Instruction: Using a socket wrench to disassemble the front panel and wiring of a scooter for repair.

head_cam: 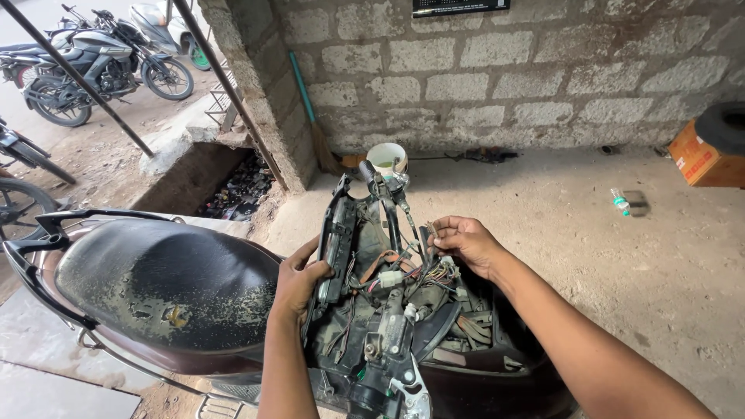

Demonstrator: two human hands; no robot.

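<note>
A maroon scooter with a worn black seat (163, 283) stands under me, its handlebar cover taken off. My left hand (299, 283) grips the edge of the black plastic handlebar panel (335, 233), holding it upright. My right hand (464, 242) pinches a small dark connector among the bundle of coloured wires (411, 275) inside the open handlebar. Below them sit the bare handlebar, a brake lever (407, 388) and a master cylinder.
A grey block wall (497, 70) runs behind, with a white bucket (386, 157) and a green-handled broom (306, 101) at its foot. An orange box and a tyre (710, 147) stand at right. A small bottle (619, 202) lies on the dirt floor. Motorcycles (93, 66) are parked at upper left.
</note>
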